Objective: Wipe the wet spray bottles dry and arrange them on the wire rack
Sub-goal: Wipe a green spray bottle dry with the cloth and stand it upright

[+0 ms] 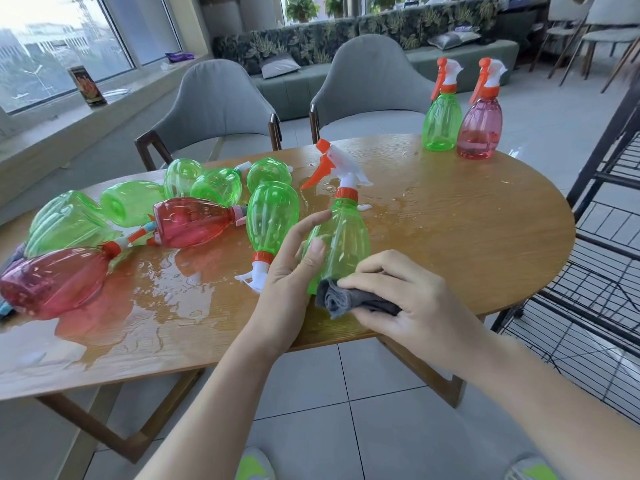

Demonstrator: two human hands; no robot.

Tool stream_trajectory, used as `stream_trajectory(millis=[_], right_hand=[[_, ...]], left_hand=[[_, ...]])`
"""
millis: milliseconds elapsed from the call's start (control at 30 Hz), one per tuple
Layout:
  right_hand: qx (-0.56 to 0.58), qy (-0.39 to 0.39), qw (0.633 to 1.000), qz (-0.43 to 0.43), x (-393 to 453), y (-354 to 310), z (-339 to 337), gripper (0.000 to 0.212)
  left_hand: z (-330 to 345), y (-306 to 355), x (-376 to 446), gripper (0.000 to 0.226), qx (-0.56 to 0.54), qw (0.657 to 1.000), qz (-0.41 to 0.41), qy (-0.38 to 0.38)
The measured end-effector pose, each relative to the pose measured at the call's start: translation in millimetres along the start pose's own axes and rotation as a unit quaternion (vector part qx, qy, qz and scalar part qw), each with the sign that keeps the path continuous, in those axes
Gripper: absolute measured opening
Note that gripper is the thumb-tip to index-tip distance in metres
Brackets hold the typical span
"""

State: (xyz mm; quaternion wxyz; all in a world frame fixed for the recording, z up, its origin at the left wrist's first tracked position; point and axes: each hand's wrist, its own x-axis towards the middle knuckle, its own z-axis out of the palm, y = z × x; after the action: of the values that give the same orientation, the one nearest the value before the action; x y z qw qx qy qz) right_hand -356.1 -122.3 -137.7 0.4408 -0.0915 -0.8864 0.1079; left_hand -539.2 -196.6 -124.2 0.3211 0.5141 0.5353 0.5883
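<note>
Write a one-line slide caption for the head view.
Left hand steadies an upright green spray bottle while right hand wipes its base with a grey cloth.

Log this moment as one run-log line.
step: wiping | left hand: steadies upright green spray bottle | right hand: presses grey cloth at base | wire rack: unused
</note>
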Motion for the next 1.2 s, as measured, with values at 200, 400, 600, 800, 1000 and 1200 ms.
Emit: stream_trajectory(millis=[200, 400, 600, 800, 1000, 1200], right_hand=[[0.041, 0.069, 0.994, 0.074, 16.5, 7.6, -11.9, 0.028], [0.13, 0.148, 0.952, 0.234, 30.3, 14.8, -23.5, 0.027], [0.128, 0.091, 0.961, 0.229, 15.1, 14.0, -14.3, 0.022], [0.136, 0.102, 0.957, 0.236, 18.1, 15.6, -19.0, 0.023], [0.125, 0.073, 0.971, 0.191, 17.4, 8.5, -10.6, 0.022], [0.072, 0.011, 0.995, 0.061, 3.1, -2.5, 1.4, 0.022]], left_hand=[[-5.8, -2.3, -2.8, 0.047, -0.07, 0.997, 0.0, -0.041], [-10.5, -0.3, -3.6, 0.031, -0.007, 0.998, 0.014, -0.068], [-7.9, 4.5, -2.1, 0.035, 0.047, 0.996, 0.042, -0.059], [-5.1, 8.7, -3.1, 0.031, 0.079, 0.994, 0.049, -0.049], [-3.7, 5.5, -2.7, 0.03, 0.046, 0.998, 0.024, -0.035], [-6.2, 3.0, 0.6, 0.033, 0.021, 1.0, -0.01, -0.018]])
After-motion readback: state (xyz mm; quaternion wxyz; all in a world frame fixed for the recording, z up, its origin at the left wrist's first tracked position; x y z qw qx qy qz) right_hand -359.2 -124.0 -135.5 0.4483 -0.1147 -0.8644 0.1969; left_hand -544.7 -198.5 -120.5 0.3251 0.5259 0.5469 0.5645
